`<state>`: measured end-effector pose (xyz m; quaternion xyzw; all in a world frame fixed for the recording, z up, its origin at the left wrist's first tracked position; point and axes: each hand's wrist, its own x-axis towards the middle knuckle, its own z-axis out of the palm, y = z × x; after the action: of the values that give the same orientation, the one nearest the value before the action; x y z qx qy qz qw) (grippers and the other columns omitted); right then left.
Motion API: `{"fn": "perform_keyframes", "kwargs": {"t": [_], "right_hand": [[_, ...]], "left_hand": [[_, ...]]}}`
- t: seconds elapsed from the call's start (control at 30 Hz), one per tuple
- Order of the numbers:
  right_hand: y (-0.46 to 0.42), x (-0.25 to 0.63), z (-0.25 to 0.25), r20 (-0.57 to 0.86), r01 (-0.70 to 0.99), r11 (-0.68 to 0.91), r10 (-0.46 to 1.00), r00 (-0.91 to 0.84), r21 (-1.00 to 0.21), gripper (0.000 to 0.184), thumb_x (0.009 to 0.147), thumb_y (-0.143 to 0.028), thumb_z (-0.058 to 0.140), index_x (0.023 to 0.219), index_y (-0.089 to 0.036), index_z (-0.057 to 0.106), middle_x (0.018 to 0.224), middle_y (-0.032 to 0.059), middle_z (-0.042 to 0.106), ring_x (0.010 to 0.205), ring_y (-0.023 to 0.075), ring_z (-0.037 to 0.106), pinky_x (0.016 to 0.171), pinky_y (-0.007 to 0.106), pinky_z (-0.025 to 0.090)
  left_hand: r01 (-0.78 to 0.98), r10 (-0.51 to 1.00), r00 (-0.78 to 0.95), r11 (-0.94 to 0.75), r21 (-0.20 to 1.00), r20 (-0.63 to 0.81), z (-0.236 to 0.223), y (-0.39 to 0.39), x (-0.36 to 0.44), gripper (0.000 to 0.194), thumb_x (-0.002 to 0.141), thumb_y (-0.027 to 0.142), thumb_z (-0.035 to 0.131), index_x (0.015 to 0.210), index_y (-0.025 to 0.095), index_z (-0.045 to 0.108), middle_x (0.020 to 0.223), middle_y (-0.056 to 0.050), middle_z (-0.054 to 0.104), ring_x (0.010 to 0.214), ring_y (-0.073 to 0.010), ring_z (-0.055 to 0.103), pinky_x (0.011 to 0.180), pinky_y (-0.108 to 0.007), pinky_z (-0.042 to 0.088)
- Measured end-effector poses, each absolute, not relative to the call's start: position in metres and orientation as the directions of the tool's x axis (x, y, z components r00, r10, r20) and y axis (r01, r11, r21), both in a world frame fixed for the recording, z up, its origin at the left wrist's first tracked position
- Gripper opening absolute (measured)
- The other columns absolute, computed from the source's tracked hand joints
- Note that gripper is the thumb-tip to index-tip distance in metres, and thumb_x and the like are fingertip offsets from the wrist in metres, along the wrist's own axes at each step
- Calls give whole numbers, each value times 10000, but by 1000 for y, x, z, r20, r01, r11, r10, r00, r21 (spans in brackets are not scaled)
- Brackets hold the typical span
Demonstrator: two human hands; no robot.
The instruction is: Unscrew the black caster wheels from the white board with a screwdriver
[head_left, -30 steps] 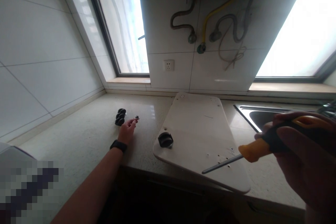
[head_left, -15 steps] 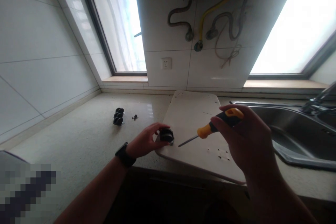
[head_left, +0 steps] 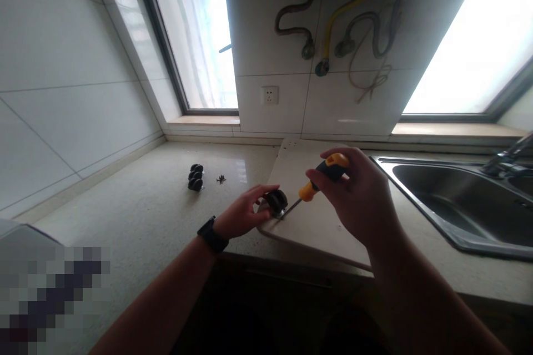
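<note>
With thumb and fingers, my left hand [head_left: 250, 211] grips a black caster wheel [head_left: 276, 201] at the near left corner of a white board [head_left: 308, 233]. My right hand [head_left: 358, 188] is wrapped round the yellow and black handle of a screwdriver [head_left: 320, 177]. Its shaft slants down to the left, and the tip is at the foot of the caster; a screw under it is too small to make out. Several more black casters [head_left: 195, 177] stand in a row on the counter to the left, beside a small pile of screws [head_left: 221, 179].
The board lies on a pale stone counter [head_left: 158, 194] whose front edge is close to me. To the right is a steel sink [head_left: 441, 194] with a faucet [head_left: 508, 155]. A wall socket [head_left: 270, 95] and hoses [head_left: 328, 33] are on the tiled wall behind.
My right hand has brought the screwdriver left and down, so its tip now meets the foot of the caster. My left hand still holds the caster at the corner. The view has shifted slightly.
</note>
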<state>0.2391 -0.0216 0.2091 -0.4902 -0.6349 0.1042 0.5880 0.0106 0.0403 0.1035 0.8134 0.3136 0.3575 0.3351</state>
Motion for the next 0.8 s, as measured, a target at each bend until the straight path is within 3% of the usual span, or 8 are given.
{"fn": "perform_keyframes", "kwargs": {"t": [0.13,0.3,0.5,0.63,0.8], "right_hand": [[-19,238,207,645,483,509,746,164,-712,356,743,-387,815,1003,-210,649,1002,51,648,820,180,665,699,367,620],[-12,239,203,671,532,515,727,144,-672,405,735,-455,819,995,-212,625,988,43,630,794,179,651,662,354,595],[-9,223,215,723,691,508,690,32,-514,402,748,-486,799,881,-208,540,872,22,589,733,158,562,632,318,488],[-9,207,233,694,808,458,715,-86,-371,455,733,-513,805,810,-223,463,782,2,576,677,139,498,606,297,402],[-9,203,244,621,821,432,774,-124,-374,420,710,-539,810,763,-216,547,728,8,600,654,151,512,611,313,388]], "left_hand": [[287,759,538,-575,766,368,105,39,12,605,885,118,601,1462,269,499,1337,-104,607,1104,-216,607,937,-391,500],[304,737,504,-640,706,451,111,32,16,555,912,139,593,1435,315,532,1415,-92,548,1283,-257,530,1049,-455,468],[302,722,491,-666,682,487,124,21,23,363,973,254,594,1329,311,640,1416,-72,573,1338,-255,503,1144,-497,401],[247,685,497,-700,670,532,127,18,30,290,949,228,641,1232,244,700,1316,-96,656,1275,-259,563,1102,-459,447],[110,697,491,-645,757,522,125,17,42,197,971,193,603,1107,184,745,1166,-102,714,1053,-206,685,936,-345,542]]}}
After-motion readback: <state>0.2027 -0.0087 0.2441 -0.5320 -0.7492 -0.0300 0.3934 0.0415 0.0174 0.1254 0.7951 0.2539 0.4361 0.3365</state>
